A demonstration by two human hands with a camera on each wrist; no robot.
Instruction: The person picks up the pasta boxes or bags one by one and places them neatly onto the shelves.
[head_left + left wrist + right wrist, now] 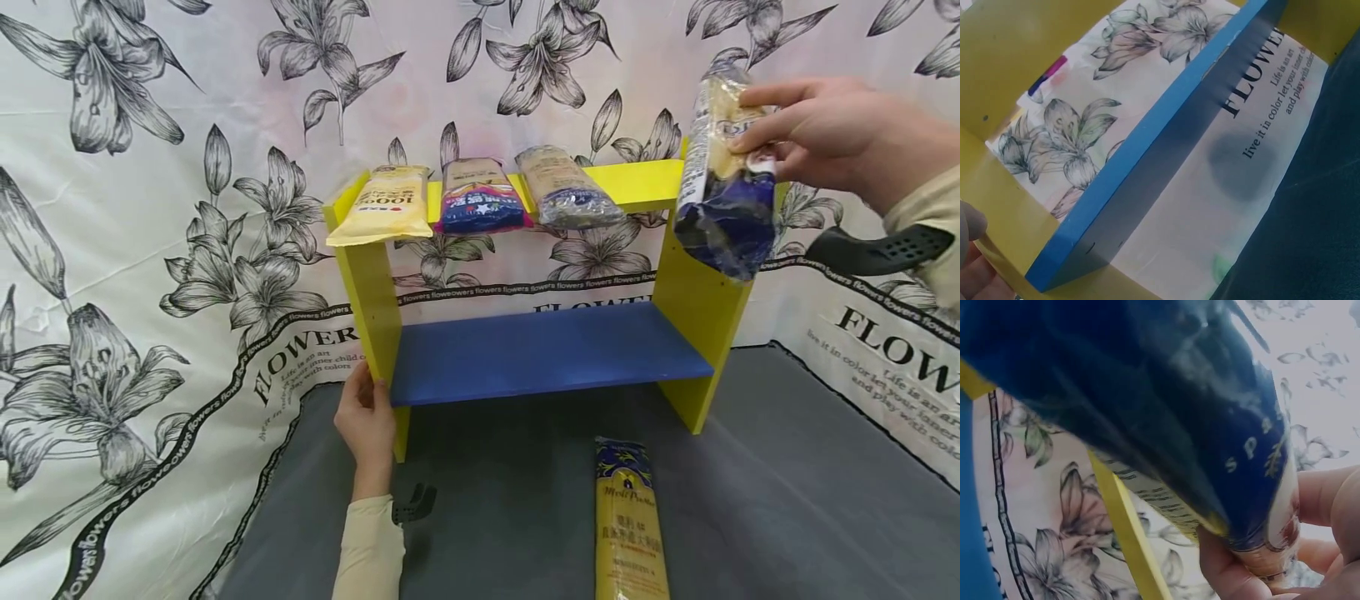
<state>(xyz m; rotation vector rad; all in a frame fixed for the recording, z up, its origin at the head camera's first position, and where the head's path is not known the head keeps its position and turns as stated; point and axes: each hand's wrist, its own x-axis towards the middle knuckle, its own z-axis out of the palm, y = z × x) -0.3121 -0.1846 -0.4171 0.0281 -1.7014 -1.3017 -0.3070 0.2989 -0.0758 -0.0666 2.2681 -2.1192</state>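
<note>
Fingers and thumb of a person's right hand pinch one end of a blue-and-cream plastic packet, held up at the top right corner of a yellow shelf unit; whether packet and unit touch cannot be told from these views; a long yellow packet with a blue top lies on the dark grey surface, in front of the unit and toward its right side; the left hand grips the unit's left side panel low down, beside the end of the blue shelf board; on top, from left to middle, three packages rest side by side: a pale yellow packet, a blue-and-pink packet and a clear packet with a blue front end; behind stands a pale backdrop printed with grey flowers and black lettering.
</note>
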